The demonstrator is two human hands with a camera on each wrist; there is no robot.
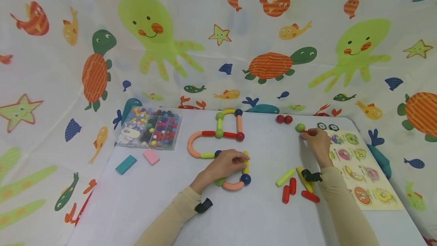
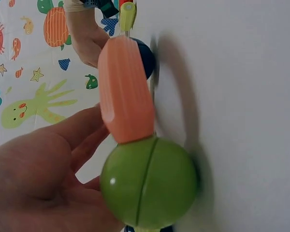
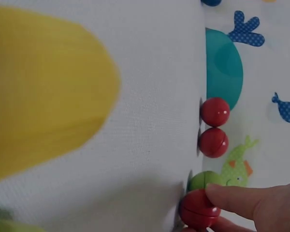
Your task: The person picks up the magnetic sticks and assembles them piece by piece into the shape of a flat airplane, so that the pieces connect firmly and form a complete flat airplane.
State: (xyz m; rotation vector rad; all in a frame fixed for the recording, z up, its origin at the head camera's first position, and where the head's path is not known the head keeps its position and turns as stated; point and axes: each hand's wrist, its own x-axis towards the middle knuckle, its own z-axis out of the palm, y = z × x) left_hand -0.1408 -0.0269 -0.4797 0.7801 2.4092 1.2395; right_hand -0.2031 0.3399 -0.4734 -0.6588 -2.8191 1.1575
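Note:
On the white table lies a joined figure of magnetic sticks and balls. Its lower loop has a yellow stick (image 1: 246, 168), a blue ball (image 1: 246, 179), a coral curved stick (image 2: 125, 89) and a green ball (image 2: 149, 182). My left hand (image 1: 227, 162) bends over this loop, its fingertips around the yellow stick; the coral stick partly hides them in the left wrist view. At the table's back right, my right hand (image 1: 317, 145) pinches a red ball (image 3: 199, 209) between thumb and fingers. It is right beside a loose green ball (image 1: 300, 127).
Two red balls (image 1: 284, 119) sit near the back edge. Loose red sticks (image 1: 289, 191), a lime stick (image 1: 285, 177) and a yellow stick (image 1: 304, 179) lie near the right forearm. A wooden puzzle board (image 1: 368, 177) is at right; a bead box (image 1: 150, 128) and two blocks (image 1: 151, 156) are at left.

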